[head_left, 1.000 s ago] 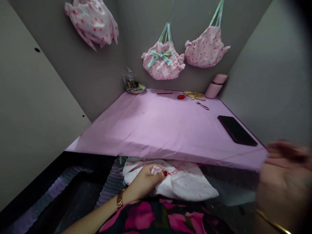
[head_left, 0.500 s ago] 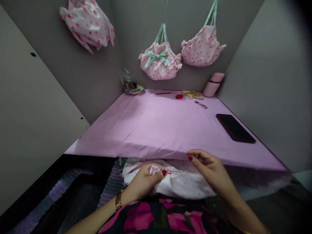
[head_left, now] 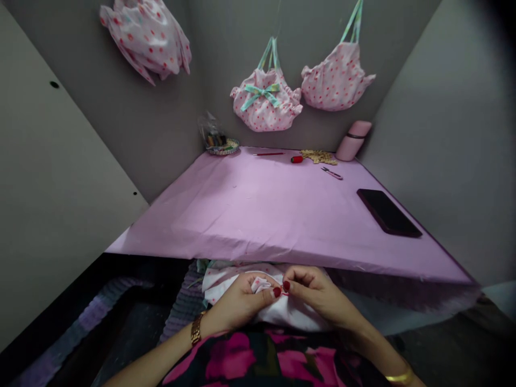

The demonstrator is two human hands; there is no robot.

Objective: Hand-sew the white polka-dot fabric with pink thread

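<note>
A white fabric piece with pink dots (head_left: 296, 316) lies across my lap, below the table's front edge. My left hand (head_left: 252, 295) pinches a gathered fold of it between thumb and fingers. Close beside it, my right hand (head_left: 312, 290) has thumb and forefinger pressed together at the cloth. Red thread (head_left: 285, 293) shows at the fabric between the two thumbs. Whether a needle sits in the right fingertips is too small to make out.
On the pink-covered table (head_left: 242, 215) lie a phone (head_left: 387, 212), thread snips (head_left: 332, 173), a red thread spool (head_left: 296, 159) and a red pencil-like stick (head_left: 269, 154). A pink flask (head_left: 353, 141) stands at back right. Dotted fabric items (head_left: 266, 105) hang above.
My right hand has come down and left from above the table edge to the cloth, beside my left hand. The left hand keeps its pinch on the fabric.
</note>
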